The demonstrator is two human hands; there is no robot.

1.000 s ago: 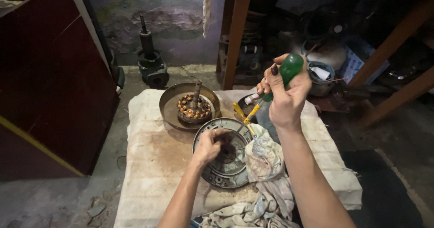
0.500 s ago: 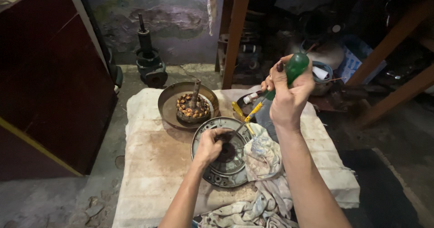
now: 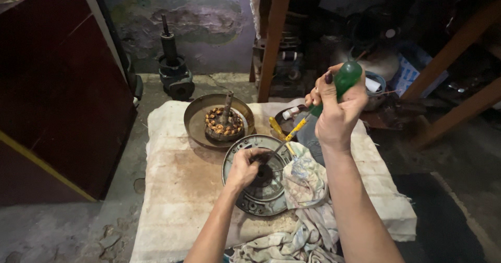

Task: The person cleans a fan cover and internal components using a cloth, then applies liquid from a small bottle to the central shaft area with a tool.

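The round grey metal cover plate (image 3: 257, 182) lies flat near the middle of the stained cloth-covered bench (image 3: 177, 190). The left hand (image 3: 244, 168) rests on the plate's hub, fingers curled around the dark centre piece. Above and to the right of the plate, the right hand (image 3: 336, 106) is closed firmly around the green handle of a screwdriver (image 3: 334, 88), whose shaft slants down toward the hub. Against half a second ago the right hand has risen a little and tilted the handle more upright, while the left hand has stayed on the hub; this looks like the tool being repositioned over the centre rather than pressed home.

Just right of the plate lies a crumpled rag (image 3: 305, 182), trailing toward the near edge of the bench. Behind the plate sits a rusty bowl-shaped housing (image 3: 195, 119) holding a copper-wound stator (image 3: 224, 123) with an upright shaft. A yellow-handled tool (image 3: 276, 128) lies between that bowl and the plate. Beyond the bench are a stained wall, a dark red panel left of it, and wooden posts right
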